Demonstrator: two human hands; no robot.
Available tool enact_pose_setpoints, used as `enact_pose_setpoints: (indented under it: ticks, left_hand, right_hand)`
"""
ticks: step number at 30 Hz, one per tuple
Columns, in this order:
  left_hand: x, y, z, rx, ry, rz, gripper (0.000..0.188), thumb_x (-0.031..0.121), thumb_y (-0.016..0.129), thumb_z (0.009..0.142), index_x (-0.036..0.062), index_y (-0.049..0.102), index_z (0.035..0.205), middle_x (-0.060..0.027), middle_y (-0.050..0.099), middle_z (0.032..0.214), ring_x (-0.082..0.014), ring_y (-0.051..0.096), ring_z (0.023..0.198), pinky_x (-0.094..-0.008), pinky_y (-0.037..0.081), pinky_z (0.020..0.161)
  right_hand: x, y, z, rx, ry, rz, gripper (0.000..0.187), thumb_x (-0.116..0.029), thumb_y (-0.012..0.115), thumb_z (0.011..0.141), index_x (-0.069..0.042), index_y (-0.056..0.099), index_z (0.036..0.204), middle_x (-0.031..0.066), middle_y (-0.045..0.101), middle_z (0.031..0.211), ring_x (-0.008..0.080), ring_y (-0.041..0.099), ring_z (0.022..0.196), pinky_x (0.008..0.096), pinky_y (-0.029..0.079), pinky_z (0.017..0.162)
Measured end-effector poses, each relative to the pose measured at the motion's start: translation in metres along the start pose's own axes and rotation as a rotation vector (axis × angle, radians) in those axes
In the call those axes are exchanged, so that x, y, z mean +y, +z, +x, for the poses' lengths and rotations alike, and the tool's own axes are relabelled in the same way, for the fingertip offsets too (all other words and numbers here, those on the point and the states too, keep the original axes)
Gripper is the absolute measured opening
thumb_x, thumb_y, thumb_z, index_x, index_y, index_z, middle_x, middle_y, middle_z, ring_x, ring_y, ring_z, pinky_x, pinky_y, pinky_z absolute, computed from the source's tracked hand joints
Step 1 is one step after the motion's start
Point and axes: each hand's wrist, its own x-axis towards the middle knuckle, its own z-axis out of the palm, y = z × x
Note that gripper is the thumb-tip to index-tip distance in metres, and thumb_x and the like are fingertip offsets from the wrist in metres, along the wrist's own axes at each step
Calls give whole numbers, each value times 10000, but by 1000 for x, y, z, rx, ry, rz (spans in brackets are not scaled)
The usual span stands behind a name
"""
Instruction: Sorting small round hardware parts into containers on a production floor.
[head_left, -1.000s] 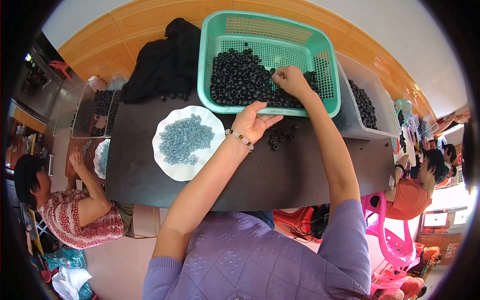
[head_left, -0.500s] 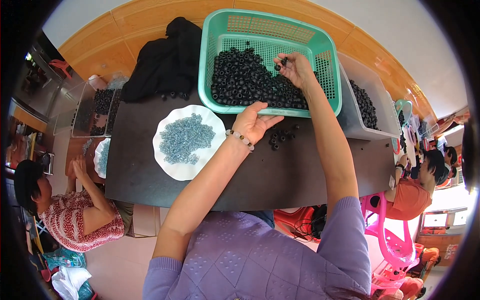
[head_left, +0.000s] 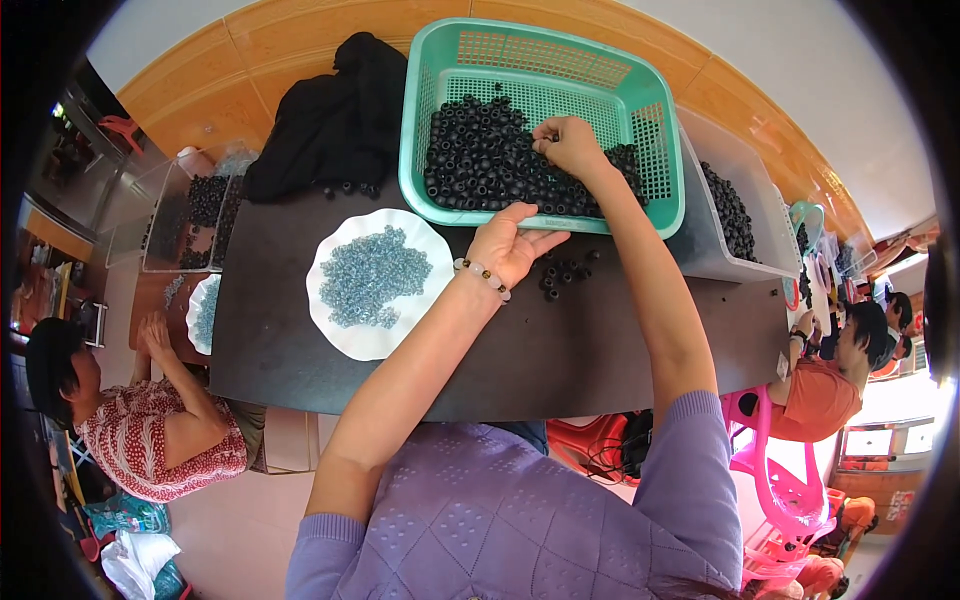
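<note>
A green plastic basket (head_left: 412, 150) with mesh walls stands at the far side of the table, its near end full of black beads (head_left: 480, 150) with holes. My left hand (head_left: 510, 248) grips the basket's near rim, thumb over the edge and fingers underneath. Inside the basket, my right hand (head_left: 570, 145) is over the beads with its fingers curled together; whatever it pinches is hidden. A white scalloped plate (head_left: 345, 342) of small clear blue-grey beads (head_left: 372, 275) lies to the left of my left forearm. A few loose black beads (head_left: 562, 275) rest beside my left hand.
On the dark table (head_left: 560, 350), a black cloth (head_left: 320, 130) is heaped left of the basket. A clear bin (head_left: 760, 255) of black beads adjoins it on the right. Far left are clear boxes (head_left: 180, 240) and a seated person (head_left: 165, 430); another person (head_left: 820, 385) sits at right.
My right hand has turned over, from palm up with a few black beads at the fingertips to knuckles up among the beads, slightly left. My left hand stays on the rim.
</note>
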Motion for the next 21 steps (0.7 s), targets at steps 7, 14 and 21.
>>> enact_pose_setpoints:
  ticks: [7, 14, 21]
  left_hand:
    - [0, 2, 0, 4, 5, -3, 183, -52, 538, 833, -42, 429, 980, -226, 525, 1068, -392, 540, 1075, -607, 425, 954]
    - [0, 1, 0, -2, -3, 1, 203, -53, 536, 831, -48, 421, 999, -225, 527, 1073, -392, 536, 1080, -606, 423, 957]
    - [-1, -1, -2, 10, 7, -4, 152, -61, 537, 827, -34, 448, 948, -214, 538, 1050, -393, 541, 1070, -611, 430, 947]
  right_hand:
    - [-3, 3, -2, 24, -133, -190, 214, -80, 693, 703, 7, 637, 891, 146, 640, 747, 258, 628, 709, 357, 495, 655]
    - [5, 11, 6, 92, -182, -231, 175, -108, 661, 725, -8, 621, 863, 160, 630, 742, 306, 620, 714, 389, 488, 670]
    - [5, -1, 9, 112, 213, 364, 146, -147, 587, 805, -3, 611, 818, 91, 636, 723, 194, 587, 587, 275, 487, 572]
